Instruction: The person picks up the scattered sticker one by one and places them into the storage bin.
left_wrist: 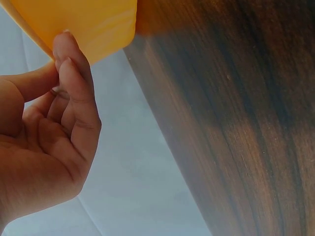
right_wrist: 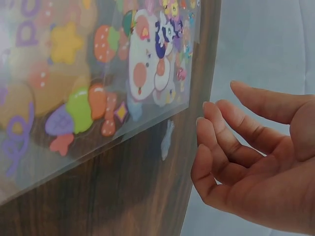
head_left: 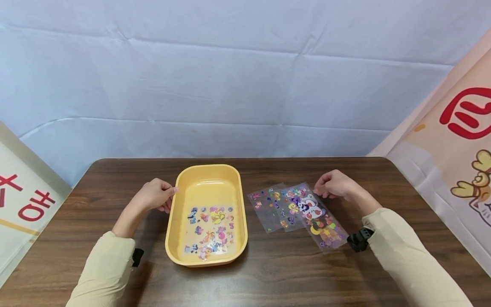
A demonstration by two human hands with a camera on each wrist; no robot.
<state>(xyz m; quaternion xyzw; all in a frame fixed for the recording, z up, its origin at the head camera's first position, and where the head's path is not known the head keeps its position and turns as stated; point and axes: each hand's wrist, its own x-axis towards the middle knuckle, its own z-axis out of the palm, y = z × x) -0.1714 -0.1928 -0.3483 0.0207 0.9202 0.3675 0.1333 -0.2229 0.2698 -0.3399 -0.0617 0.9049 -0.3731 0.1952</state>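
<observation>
My left hand (head_left: 155, 195) pinches the left rim of a yellow plastic tray (head_left: 174, 221), thumb over the edge and fingers against the outer wall. The left wrist view shows the same grip on the tray wall (left_wrist: 106, 29). Inside the tray, toward its near end, lies a clear sticker sheet (head_left: 211, 232) with small cartoon figures. To the right, overlapping clear sticker sheets (head_left: 264, 209) lie fanned on the table. The rightmost sheet (head_left: 326, 228) carries a white animal and fruit. Beside its far right edge my right hand (head_left: 333, 185) hovers with loosely bent fingers, thumb apart, holding nothing.
Everything stands on a dark wood-grain table (head_left: 284, 273) with rounded far corners. A pale cloth backdrop (head_left: 230, 85) hangs behind it. Printed banners (head_left: 441, 157) flank both sides. A small whitish mark (right_wrist: 168, 140) shows on the table surface near the sheets.
</observation>
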